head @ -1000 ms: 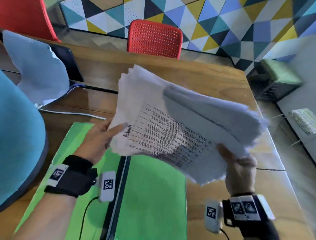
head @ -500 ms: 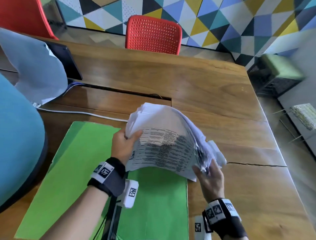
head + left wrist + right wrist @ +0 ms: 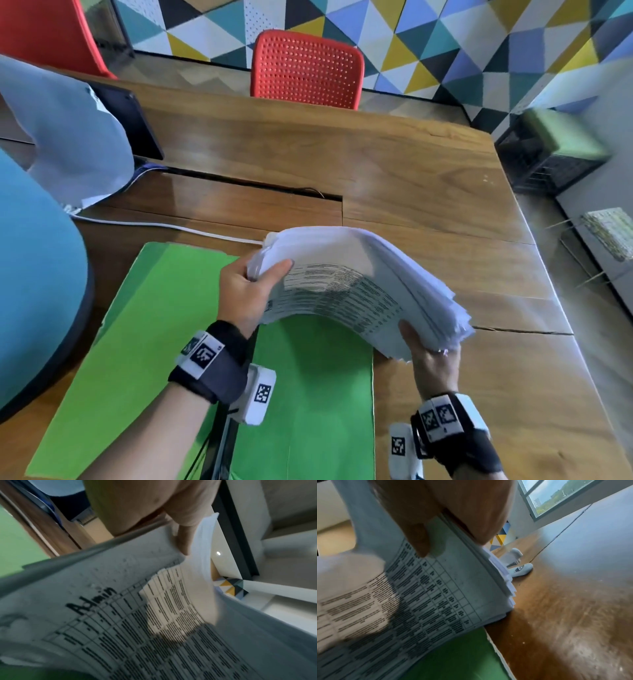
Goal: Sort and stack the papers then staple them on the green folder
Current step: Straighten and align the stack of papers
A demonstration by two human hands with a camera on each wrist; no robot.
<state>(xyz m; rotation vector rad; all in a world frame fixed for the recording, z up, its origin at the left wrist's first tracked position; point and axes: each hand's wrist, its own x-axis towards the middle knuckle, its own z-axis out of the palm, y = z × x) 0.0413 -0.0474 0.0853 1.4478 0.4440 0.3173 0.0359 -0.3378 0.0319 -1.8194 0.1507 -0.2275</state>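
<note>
Everything placed vs the green folder (image 3: 144,342), which lies open and flat on the wood table (image 3: 428,178). Far left of it: a blue rounded shape (image 3: 30,274), partly out of frame, can't tell what it is. Behind the folder's left flap: a pale blue-grey sheet (image 3: 68,137) leaning on a dark tablet (image 3: 137,126), w/ a white cable (image 3: 164,226) running along the table just past the folder's back edge. Left hand (image 3: 245,294) is over the folder's middle, thumb on top and fingers under, clamped on the left end of the paper stack (image 3: 356,277). Stack is bowed up in an arch above the folder's right half, printed table facing the person, "Admin" handwritten near the top in the left wrist view. Right hand (image 3: 431,359) sits past the folder's right edge, gripping the stack's right end, edges fanned unevenly. Stapler (image 3: 518,563) rests on the table beyond the stack, right of the folder. Red chair (image 3: 305,68) stands behind the table.
</note>
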